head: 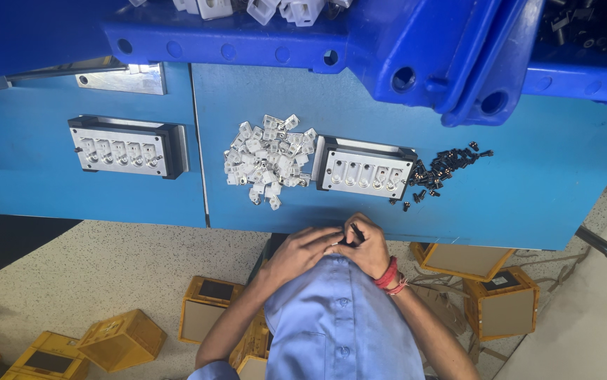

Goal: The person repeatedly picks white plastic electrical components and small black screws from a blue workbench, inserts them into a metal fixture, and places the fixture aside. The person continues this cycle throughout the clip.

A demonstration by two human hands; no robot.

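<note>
Both hands working one small black part at the desk (528, 183) edge.
You're pinching the black part (355, 234) in your right hand (368, 248); left hand (302, 250) is closing against it. Fixture (365, 172) and white housings (269, 160) are lying just beyond your hands.

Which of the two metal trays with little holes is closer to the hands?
The metal tray on the right, between the pile of white pieces and the black screws. The other tray sits far off to the left.
</note>
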